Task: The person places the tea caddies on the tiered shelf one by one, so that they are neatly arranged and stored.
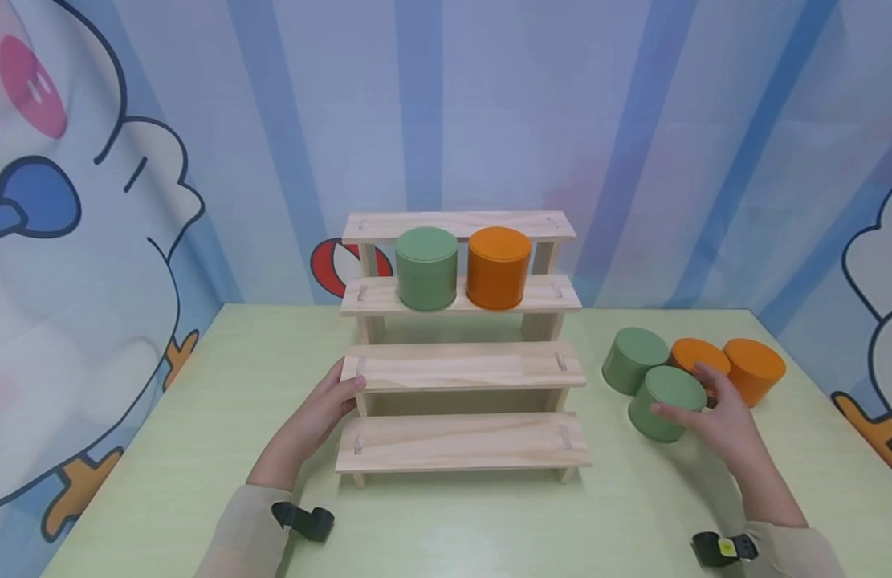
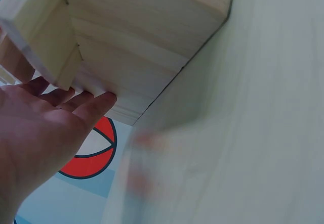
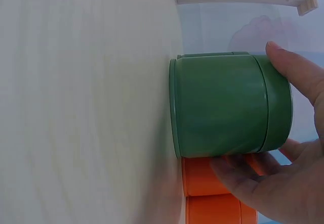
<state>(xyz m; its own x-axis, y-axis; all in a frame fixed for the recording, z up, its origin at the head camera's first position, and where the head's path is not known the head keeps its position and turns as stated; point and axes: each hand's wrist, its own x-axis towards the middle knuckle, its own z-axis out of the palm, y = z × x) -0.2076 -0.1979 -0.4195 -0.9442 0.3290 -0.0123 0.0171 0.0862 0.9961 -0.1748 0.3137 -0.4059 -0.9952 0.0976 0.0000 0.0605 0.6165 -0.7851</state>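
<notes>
A wooden four-tier step shelf (image 1: 460,365) stands on the table. My left hand (image 1: 323,413) holds its left end, the thumb over the second tier from the bottom and the fingers at the side panel (image 2: 152,47). On the right, my right hand (image 1: 727,421) grips a green lidded canister (image 1: 665,405), thumb on one side of the lid and fingers on the other. That canister (image 3: 223,105) is upright. Right behind it are another green canister (image 1: 636,361) and two orange canisters, one (image 1: 698,353) partly hidden by my fingers, the other (image 1: 755,369) at the far right.
A green canister (image 1: 427,269) and an orange canister (image 1: 499,269) stand side by side on the shelf's third tier from the bottom. Behind the pale table (image 1: 236,361) hangs a blue striped cloth (image 1: 489,104) with cartoon figures.
</notes>
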